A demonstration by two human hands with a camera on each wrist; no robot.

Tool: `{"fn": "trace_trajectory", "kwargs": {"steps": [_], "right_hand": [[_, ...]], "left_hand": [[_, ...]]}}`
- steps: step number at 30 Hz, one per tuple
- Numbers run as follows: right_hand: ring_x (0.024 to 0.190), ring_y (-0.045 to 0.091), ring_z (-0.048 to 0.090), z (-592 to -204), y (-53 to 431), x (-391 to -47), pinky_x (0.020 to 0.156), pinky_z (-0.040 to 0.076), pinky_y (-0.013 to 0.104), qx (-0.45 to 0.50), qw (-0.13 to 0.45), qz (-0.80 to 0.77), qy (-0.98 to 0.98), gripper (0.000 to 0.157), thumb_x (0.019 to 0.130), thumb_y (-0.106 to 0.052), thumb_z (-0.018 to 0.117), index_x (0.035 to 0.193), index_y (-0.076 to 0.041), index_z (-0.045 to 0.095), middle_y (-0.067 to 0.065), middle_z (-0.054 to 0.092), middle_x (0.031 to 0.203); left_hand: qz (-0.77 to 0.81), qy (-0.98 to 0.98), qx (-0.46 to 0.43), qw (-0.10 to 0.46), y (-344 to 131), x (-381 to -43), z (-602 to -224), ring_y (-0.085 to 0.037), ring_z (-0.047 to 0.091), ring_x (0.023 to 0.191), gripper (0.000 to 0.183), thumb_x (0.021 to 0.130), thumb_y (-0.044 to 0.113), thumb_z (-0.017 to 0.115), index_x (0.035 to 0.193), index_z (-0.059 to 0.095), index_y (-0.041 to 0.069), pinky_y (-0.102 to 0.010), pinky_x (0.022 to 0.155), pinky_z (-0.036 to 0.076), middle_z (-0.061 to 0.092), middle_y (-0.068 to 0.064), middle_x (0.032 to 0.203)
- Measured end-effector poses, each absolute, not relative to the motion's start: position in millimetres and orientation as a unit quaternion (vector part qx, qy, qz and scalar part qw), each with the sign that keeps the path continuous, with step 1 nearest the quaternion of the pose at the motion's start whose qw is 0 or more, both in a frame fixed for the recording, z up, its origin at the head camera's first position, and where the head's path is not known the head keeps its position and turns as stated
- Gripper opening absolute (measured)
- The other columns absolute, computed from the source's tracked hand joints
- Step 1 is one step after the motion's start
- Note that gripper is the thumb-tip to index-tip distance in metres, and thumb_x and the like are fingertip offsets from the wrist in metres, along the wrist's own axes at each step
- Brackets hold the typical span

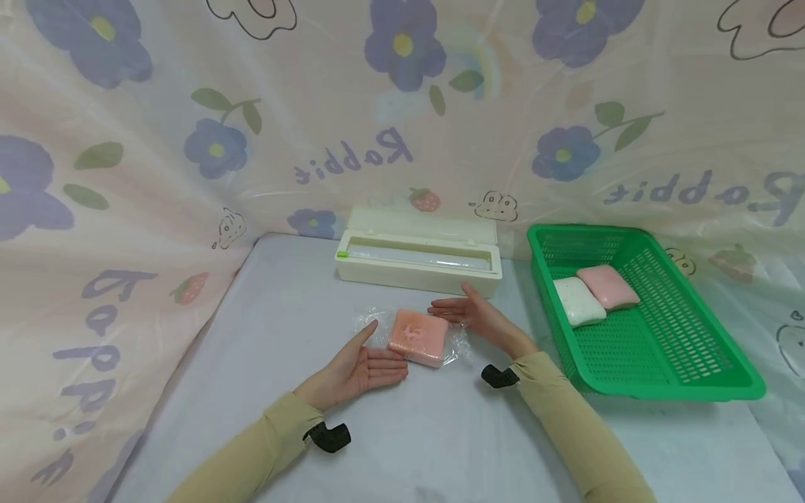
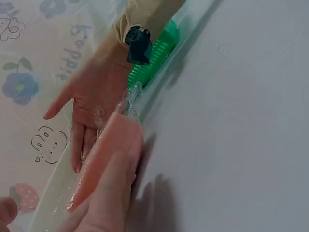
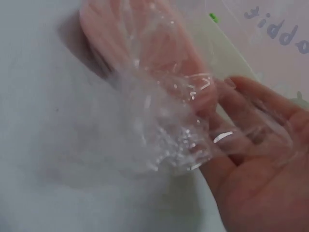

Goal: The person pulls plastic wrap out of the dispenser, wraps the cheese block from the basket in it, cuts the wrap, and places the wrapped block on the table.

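A pink, soap-like block (image 1: 418, 338) lies on the white table, wrapped in clear cling film (image 1: 458, 347) whose loose, crumpled ends stick out at both sides. My left hand (image 1: 360, 372) has its fingers straight and its thumb raised, the fingertips right at the block's near left edge. At the far right edge is my right hand (image 1: 481, 318), palm turned inward, fingers extended. In the right wrist view, the film (image 3: 169, 140) bunches at that end and overlaps the fingers of my right hand (image 3: 260, 179). The left wrist view shows the block (image 2: 108, 154) between both hands.
Behind the block stands a cream cling film dispenser (image 1: 415, 274), lid up, with a roll (image 1: 418, 257) inside. To the right, a green basket (image 1: 666, 388) contains a white block (image 1: 578, 302) and a pink block (image 1: 608, 286). A printed curtain (image 1: 352, 91) hangs behind.
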State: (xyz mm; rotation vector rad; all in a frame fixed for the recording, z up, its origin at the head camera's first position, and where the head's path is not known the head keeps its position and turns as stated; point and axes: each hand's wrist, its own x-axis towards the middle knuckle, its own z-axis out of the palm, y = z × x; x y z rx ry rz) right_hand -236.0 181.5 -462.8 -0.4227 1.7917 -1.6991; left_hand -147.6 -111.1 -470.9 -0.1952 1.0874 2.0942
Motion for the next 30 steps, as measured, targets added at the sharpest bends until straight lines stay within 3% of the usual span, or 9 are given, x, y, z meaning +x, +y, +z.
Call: {"fn": "trace_trajectory", "kwargs": {"steps": [4, 9, 13, 19, 25, 30], "right_hand": [[0.132, 0.026, 0.041, -463, 183, -226, 0.113, 0.004, 0.058, -0.166, 0.32, -0.63, 0.687, 0.08, 0.099, -0.061, 0.009, 0.141, -0.002, 0.045, 0.008, 0.048, 0.141], [0.133, 0.024, 0.04, -463, 187, -202, 0.113, 0.01, 0.057, -0.196, 0.293, -0.601, 0.717, 0.074, 0.101, -0.057, 0.007, 0.142, -0.009, 0.045, 0.003, 0.045, 0.144], [0.135, 0.021, 0.035, -462, 183, -176, 0.112, 0.015, 0.058, -0.227, 0.234, -0.567, 0.756, 0.065, 0.103, -0.05, 0.01, 0.143, -0.014, 0.046, -0.001, 0.041, 0.147], [0.141, 0.026, 0.021, -470, 168, -146, 0.113, 0.021, 0.051, -0.277, 0.126, -0.446, 0.841, 0.05, 0.106, -0.035, 0.031, 0.146, -0.006, 0.037, 0.004, 0.024, 0.156], [0.143, 0.015, 0.014, -469, 167, -134, 0.112, 0.026, 0.044, -0.303, 0.101, -0.321, 0.891, 0.069, 0.099, -0.047, 0.047, 0.152, -0.011, 0.022, -0.002, 0.008, 0.16], [0.141, 0.017, 0.022, -465, 184, -134, 0.11, 0.032, 0.041, -0.378, 0.019, -0.249, 0.892, 0.055, 0.101, -0.028, 0.046, 0.151, -0.01, 0.028, 0.002, 0.017, 0.158]], "left_hand": [[0.816, 0.446, -0.071, 0.362, -112, -151, -469, -0.044, 0.045, 0.124, 0.092, 0.093, 0.061, 0.045, 0.132, 0.034, -0.022, -0.045, 0.101, 0.043, 0.043, -0.039, 0.131], [0.82, 0.447, -0.066, 0.351, -118, -159, -467, -0.044, 0.046, 0.123, 0.091, 0.093, 0.059, 0.046, 0.135, 0.032, -0.02, -0.046, 0.102, 0.042, 0.044, -0.037, 0.132], [0.825, 0.432, -0.068, 0.357, -121, -166, -466, -0.043, 0.045, 0.124, 0.09, 0.094, 0.058, 0.046, 0.137, 0.031, -0.019, -0.046, 0.104, 0.04, 0.042, -0.036, 0.135], [0.825, 0.434, -0.072, 0.356, -121, -177, -469, -0.042, 0.047, 0.123, 0.086, 0.093, 0.056, 0.049, 0.136, 0.034, -0.017, -0.047, 0.104, 0.04, 0.044, -0.035, 0.134], [0.807, 0.482, -0.066, 0.335, -115, -186, -473, -0.037, 0.056, 0.114, 0.057, 0.098, 0.031, 0.054, 0.132, 0.043, -0.013, -0.044, 0.1, 0.045, 0.051, -0.029, 0.127], [0.74, 0.597, -0.023, 0.31, -107, -195, -471, -0.025, 0.065, 0.096, 0.037, 0.096, 0.016, 0.059, 0.122, 0.054, -0.009, -0.039, 0.092, 0.051, 0.061, -0.022, 0.114]]}}
